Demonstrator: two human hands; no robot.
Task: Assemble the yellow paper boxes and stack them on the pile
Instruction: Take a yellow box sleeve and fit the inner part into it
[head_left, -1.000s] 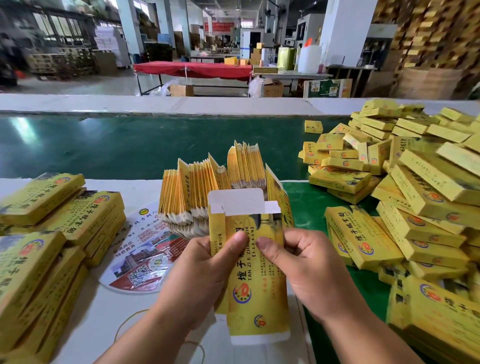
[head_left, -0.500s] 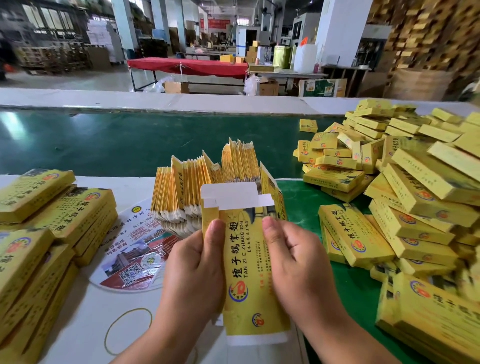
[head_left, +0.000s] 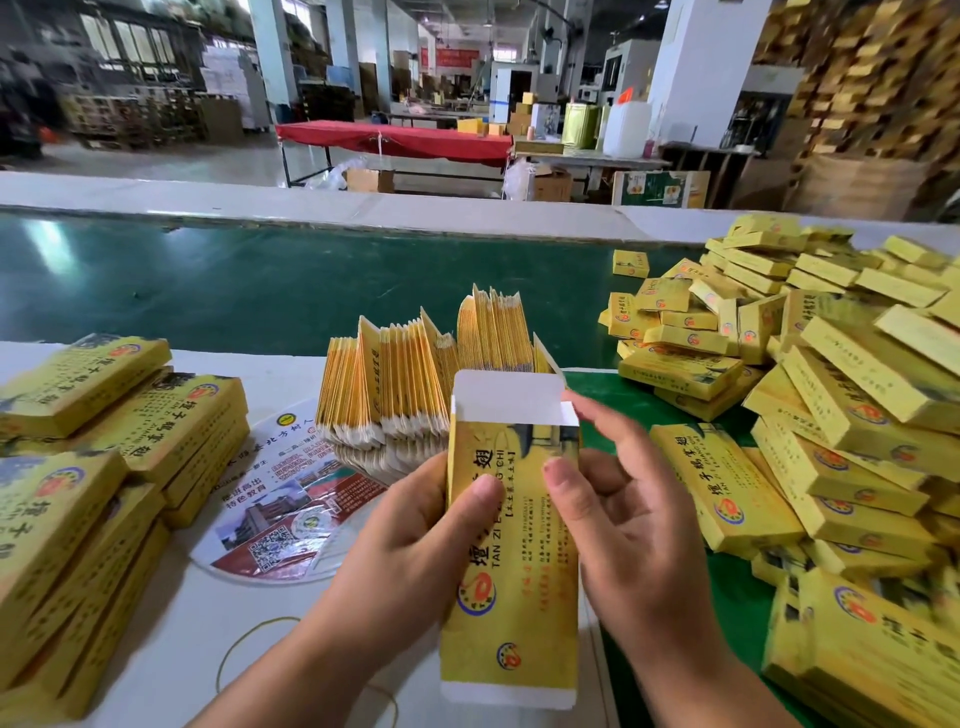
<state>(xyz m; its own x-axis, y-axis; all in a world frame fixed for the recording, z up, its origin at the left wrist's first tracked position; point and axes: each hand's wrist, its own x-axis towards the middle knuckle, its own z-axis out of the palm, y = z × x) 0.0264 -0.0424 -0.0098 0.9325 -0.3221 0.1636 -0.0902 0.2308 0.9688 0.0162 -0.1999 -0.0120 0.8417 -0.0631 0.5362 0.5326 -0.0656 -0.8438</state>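
Head view: left hand (head_left: 410, 551) grips a yellow printed paper box (head_left: 511, 540) upright, thumb across its face; right hand (head_left: 623, 525) pinches its right edge, white top flap open above both.

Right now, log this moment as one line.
stage: box being opened | left hand: grips box | right hand: thumb on box, fingers at top flap | flat blanks behind | pile on the right
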